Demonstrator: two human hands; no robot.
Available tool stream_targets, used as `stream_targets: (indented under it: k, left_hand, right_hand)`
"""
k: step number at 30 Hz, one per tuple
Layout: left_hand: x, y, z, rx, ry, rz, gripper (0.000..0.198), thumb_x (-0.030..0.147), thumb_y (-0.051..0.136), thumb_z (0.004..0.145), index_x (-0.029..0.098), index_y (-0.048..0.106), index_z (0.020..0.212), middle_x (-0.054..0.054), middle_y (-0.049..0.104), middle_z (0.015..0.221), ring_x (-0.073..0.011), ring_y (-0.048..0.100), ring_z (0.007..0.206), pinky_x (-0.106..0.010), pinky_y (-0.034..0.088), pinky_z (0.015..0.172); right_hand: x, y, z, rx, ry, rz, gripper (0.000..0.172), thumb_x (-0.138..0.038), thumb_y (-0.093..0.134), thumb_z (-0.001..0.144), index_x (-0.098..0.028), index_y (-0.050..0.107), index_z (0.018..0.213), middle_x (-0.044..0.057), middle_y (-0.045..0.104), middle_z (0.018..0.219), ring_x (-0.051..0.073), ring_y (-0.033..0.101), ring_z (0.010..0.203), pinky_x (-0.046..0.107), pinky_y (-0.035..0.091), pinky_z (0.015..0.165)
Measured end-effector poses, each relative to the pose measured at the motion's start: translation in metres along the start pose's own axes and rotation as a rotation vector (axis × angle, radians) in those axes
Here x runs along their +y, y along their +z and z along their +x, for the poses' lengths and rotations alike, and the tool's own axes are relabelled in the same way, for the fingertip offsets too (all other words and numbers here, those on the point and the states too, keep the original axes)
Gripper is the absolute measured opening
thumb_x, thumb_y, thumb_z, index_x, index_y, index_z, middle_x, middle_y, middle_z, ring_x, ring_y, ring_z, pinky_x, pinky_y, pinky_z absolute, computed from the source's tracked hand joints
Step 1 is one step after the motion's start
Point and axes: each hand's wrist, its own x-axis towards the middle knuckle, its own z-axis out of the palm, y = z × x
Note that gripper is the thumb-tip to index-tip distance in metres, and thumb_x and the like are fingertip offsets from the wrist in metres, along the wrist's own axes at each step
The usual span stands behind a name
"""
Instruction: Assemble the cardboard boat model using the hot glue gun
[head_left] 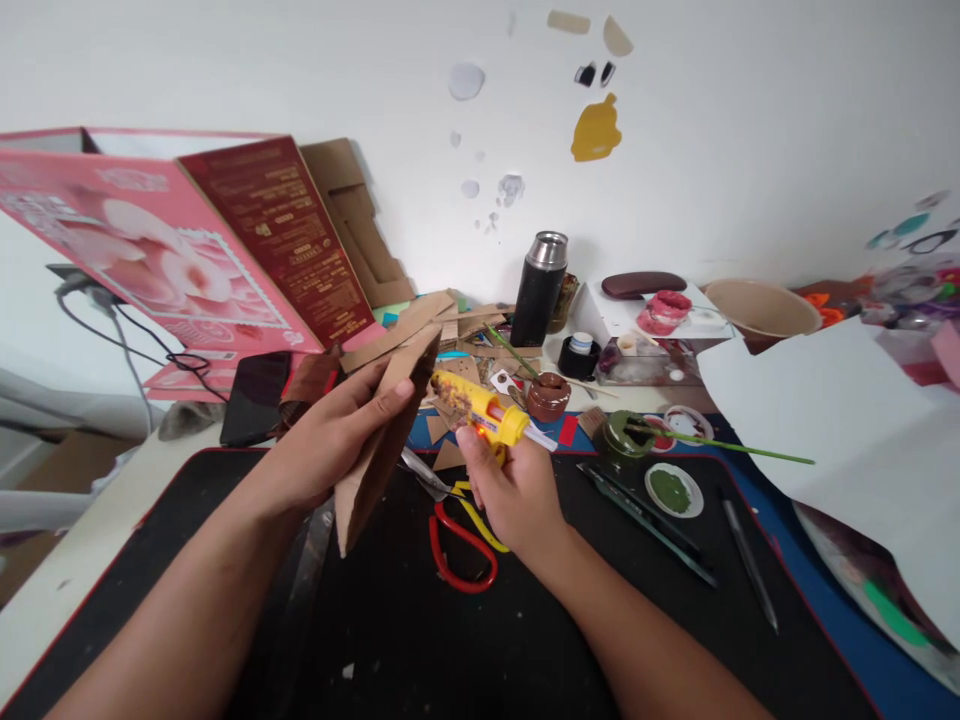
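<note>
My left hand [345,435] grips a folded piece of brown cardboard [375,465], held tilted above the mat with the thumb on its near face. In my right hand [517,490] is a yellow hot glue gun [480,408], its stained nozzle pointing left at the cardboard's edge. A small red light glows on the gun, and a clear glue stick [540,436] sticks out of its back. Whether the nozzle touches the cardboard I cannot tell. Below the gun lie scissors with red and yellow handles [463,550], partly hidden by my right hand.
A black cutting mat [420,650] covers the table. Behind the hands are cardboard scraps, a brown paint jar [548,397] and a black thermos [538,290]. On the right are a green paint jar [628,437], a paint-filled lid [673,490] and pens. A pink box [172,250] stands left.
</note>
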Motion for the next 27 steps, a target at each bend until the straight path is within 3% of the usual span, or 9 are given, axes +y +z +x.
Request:
stream_targets:
  k: [6, 10, 16, 23, 27]
  left_hand:
    - [-0.0014, 0.0057, -0.0027, -0.001, -0.160, -0.099, 0.074, 0.068, 0.083, 0.080, 0.021, 0.075, 0.136, -0.006, 0.085, 0.115, -0.0319, 0.078, 0.105, -0.030, 0.062, 0.078]
    - [-0.0027, 0.0081, -0.0028, -0.026, -0.197, -0.144, 0.069, 0.067, 0.086, 0.077, 0.020, 0.079, 0.128, -0.006, 0.086, 0.105, -0.0302, 0.079, 0.099, -0.030, 0.062, 0.077]
    - [-0.0024, 0.0094, -0.0043, -0.027, -0.268, -0.210, 0.069, 0.065, 0.089, 0.075, 0.021, 0.079, 0.128, -0.005, 0.087, 0.101, -0.0271, 0.081, 0.090, -0.026, 0.060, 0.070]
    - [-0.0022, 0.0092, -0.0043, -0.008, -0.248, -0.167, 0.074, 0.065, 0.090, 0.072, 0.022, 0.078, 0.131, -0.005, 0.087, 0.100, -0.0269, 0.080, 0.084, -0.028, 0.062, 0.069]
    - [-0.0016, 0.0093, -0.0040, -0.026, -0.224, -0.124, 0.073, 0.068, 0.087, 0.075, 0.023, 0.077, 0.132, -0.005, 0.087, 0.103, -0.0280, 0.080, 0.087, -0.031, 0.063, 0.073]
  right_hand:
    - [-0.0042, -0.0017, 0.0004, 0.023, -0.084, -0.094, 0.031, -0.051, 0.061, 0.105, -0.024, 0.075, 0.103, 0.007, 0.075, 0.083, 0.026, 0.072, 0.082, 0.035, 0.055, 0.073]
    - [-0.0071, -0.0040, 0.0022, 0.025, -0.119, -0.182, 0.029, -0.046, 0.058, 0.107, -0.022, 0.074, 0.110, 0.010, 0.079, 0.096, 0.028, 0.074, 0.092, 0.036, 0.055, 0.081]
    - [-0.0067, -0.0049, 0.0027, 0.015, -0.137, -0.273, 0.030, -0.045, 0.056, 0.108, -0.021, 0.074, 0.103, 0.010, 0.080, 0.091, 0.026, 0.075, 0.081, 0.035, 0.052, 0.076]
    - [-0.0039, -0.0052, 0.0022, 0.012, -0.174, -0.382, 0.031, -0.047, 0.054, 0.108, -0.021, 0.071, 0.109, 0.011, 0.080, 0.093, 0.028, 0.075, 0.081, 0.035, 0.050, 0.071]
    - [-0.0048, -0.0051, 0.0022, 0.009, -0.174, -0.453, 0.034, -0.049, 0.051, 0.108, -0.021, 0.069, 0.113, 0.008, 0.077, 0.083, 0.025, 0.073, 0.068, 0.033, 0.046, 0.061]
